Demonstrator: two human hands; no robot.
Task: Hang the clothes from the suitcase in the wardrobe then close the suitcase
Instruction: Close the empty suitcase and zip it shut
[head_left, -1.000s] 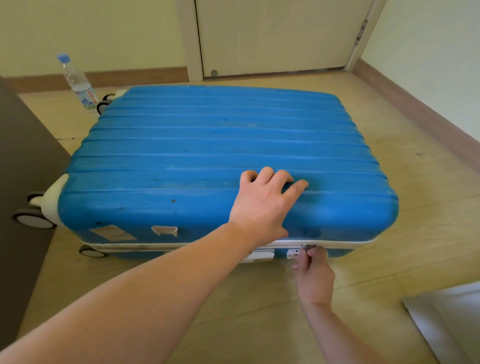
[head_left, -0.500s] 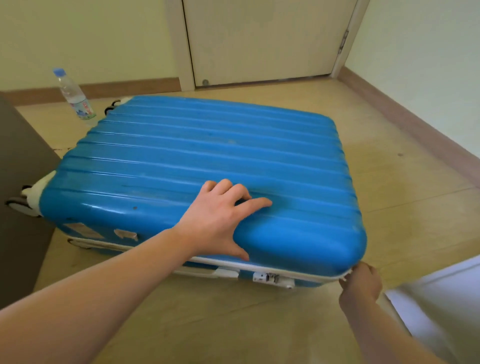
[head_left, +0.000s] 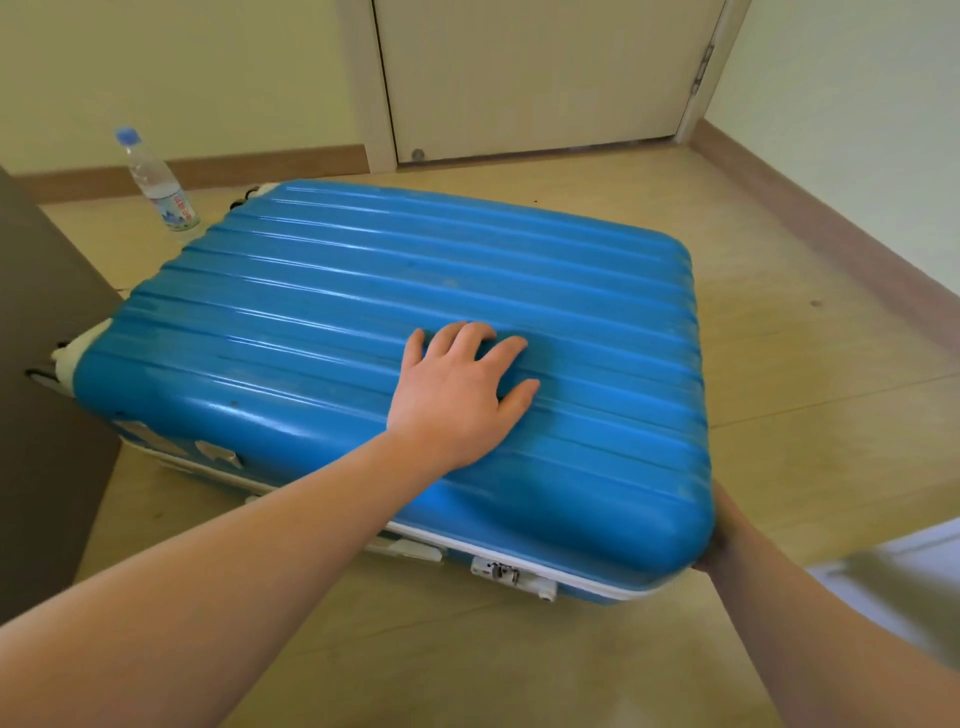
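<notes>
The blue ribbed suitcase (head_left: 363, 312) lies flat on the floor with its lid down. My left hand (head_left: 457, 395) presses on the lid near the front edge, fingers spread and nearly straight. My right hand (head_left: 727, 540) is at the near right corner, on the white zipper seam (head_left: 587, 584). It is curled round the zipper pull, and the corner hides its fingertips. A small lock (head_left: 498, 571) and a white side handle (head_left: 410, 551) sit on the front wall. No clothes are in view.
A water bottle (head_left: 161, 187) stands on the floor behind the suitcase's far left corner. A dark furniture panel (head_left: 41, 415) runs along the left. A closed door (head_left: 519, 78) is at the back. A blurred pale object (head_left: 909, 571) lies at the right edge.
My right hand has moved from the lock rightward along the zipper seam to the near right corner. My left hand stays pressed on the lid. The view has shifted left.
</notes>
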